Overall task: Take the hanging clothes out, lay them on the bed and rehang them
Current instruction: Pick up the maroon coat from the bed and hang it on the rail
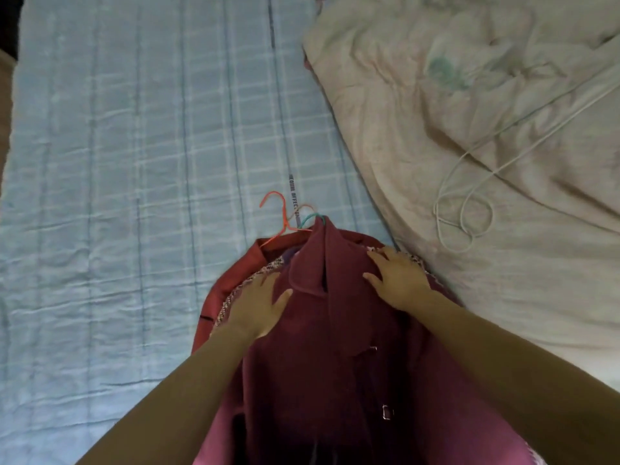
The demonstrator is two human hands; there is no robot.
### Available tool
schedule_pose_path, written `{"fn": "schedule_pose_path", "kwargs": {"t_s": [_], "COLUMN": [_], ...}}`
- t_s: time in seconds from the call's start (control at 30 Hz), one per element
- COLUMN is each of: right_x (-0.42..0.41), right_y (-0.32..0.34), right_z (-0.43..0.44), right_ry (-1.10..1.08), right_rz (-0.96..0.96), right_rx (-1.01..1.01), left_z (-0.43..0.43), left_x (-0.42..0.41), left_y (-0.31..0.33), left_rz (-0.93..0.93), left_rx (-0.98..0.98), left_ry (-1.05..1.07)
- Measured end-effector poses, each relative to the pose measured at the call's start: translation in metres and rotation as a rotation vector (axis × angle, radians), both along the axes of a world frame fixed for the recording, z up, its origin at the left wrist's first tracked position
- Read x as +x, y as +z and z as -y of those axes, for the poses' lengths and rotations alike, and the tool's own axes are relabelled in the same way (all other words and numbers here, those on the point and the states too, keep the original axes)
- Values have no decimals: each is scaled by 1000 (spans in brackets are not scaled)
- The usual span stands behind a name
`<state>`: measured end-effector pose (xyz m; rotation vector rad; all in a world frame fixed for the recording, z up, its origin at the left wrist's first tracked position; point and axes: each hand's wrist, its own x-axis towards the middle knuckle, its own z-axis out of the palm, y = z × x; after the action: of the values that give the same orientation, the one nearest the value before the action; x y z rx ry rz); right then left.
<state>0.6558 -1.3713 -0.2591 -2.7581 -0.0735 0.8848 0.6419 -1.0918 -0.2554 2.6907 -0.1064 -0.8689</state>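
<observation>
The maroon coat [335, 347] tops the pile of clothes [228, 290] on the bed [134, 162], near middle, with left grip [258, 307] and right grip [399, 283] pressing it flat-fingered, clasping nothing; best smooth outward from the collar [312, 263], evenly.

I'm viewing through one wide-angle camera worn on the head; it is looking forward and steeply down onto the bed [117, 146], sitting close above the left hand [258, 307] and right hand [399, 280], which are filling the lower middle.
</observation>
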Motion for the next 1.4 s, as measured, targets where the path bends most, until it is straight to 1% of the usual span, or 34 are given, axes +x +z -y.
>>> {"fn": "schedule_pose_path", "kwargs": {"t_s": [0.07,0.23,0.37,0.43,0.57,0.63,0.73,0.87,0.97,1.1,1.23,1.4], "right_x": [4,-5,-10,-14,-24,-31,-47,-74,-93,-122,-157,-198], "right_y": [-11,-24,-22,-17,4,18,45,85,111,138,165,195], "right_z": [2,3,-1,-1,-3,-1,0,-2,-10,-38,-79,-149], "right_ry": [-78,-140,-224,-233,-245,-251,-261,-265,-212,-166,-69,99], "right_rz": [19,38,-33,-24,66,136,260,434,539,567,652,673], "right_rx": [47,121,172,200,263,298,353,423,449,459,474,534], "left_z": [0,1,-5,-9,-15,-17,-18,-20,-26,-51,-87,-150], "left_x": [0,5,7,5,-4,-11,-23,-51,-83,-133,-181,-259], "left_y": [-17,-34,-37,-34,-18,-5,29,77,107,142,172,190], "left_rz": [-14,-45,-88,-84,40,86,119,292,366,459,571,691], "left_rx": [3,7,32,26,-7,-82,-195,-303,-361,-383,-369,-323], "left_ry": [15,64,9,-8,40,68,169,262,367,452,524,630]}}
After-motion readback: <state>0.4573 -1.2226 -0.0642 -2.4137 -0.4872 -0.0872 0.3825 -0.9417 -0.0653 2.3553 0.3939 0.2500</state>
